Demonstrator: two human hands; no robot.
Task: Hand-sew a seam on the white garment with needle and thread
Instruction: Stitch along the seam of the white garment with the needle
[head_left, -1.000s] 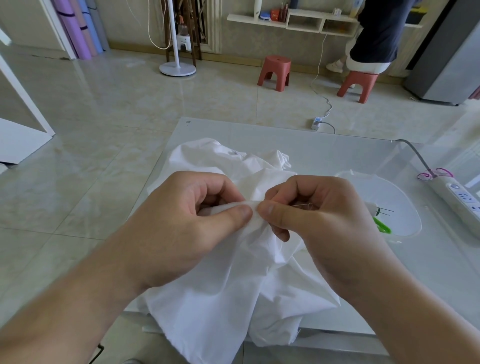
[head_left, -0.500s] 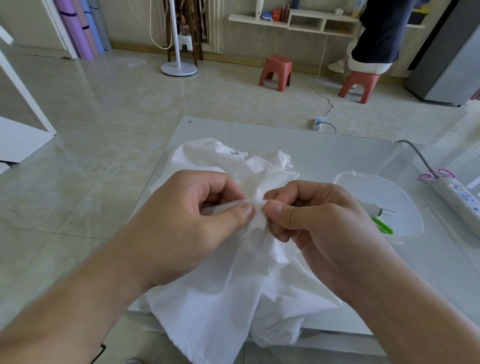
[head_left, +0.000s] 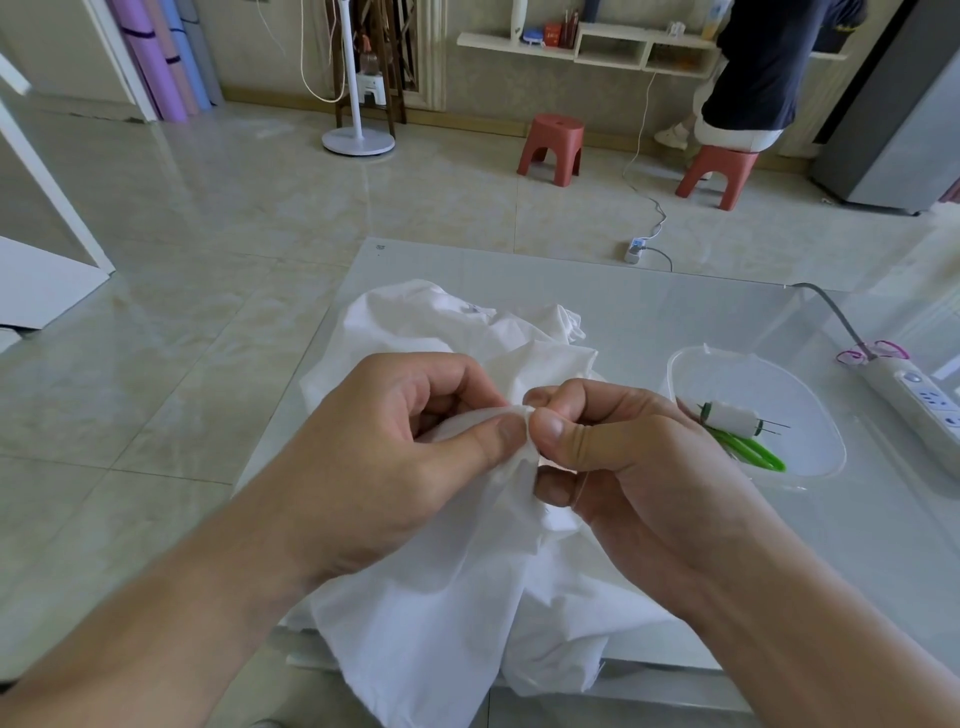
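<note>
A crumpled white garment (head_left: 431, 613) lies on the glass table (head_left: 649, 312) and hangs over its near edge. My left hand (head_left: 384, 467) pinches a raised fold of the cloth between thumb and forefinger. My right hand (head_left: 628, 467) meets it thumb to thumb and pinches the same fold edge. A thin thread (head_left: 581, 486) runs down past the right fingers. The needle is hidden between the fingertips.
A clear plastic dish (head_left: 810, 410) right of my hands holds a white thread spool (head_left: 730, 420) with needles and green scissors (head_left: 748, 449). A power strip (head_left: 919, 400) lies at the table's right edge. Two red stools and a seated person are across the floor.
My right hand has turned and its thumb has closed up against my left thumb on the fold. The left hand has hardly moved.
</note>
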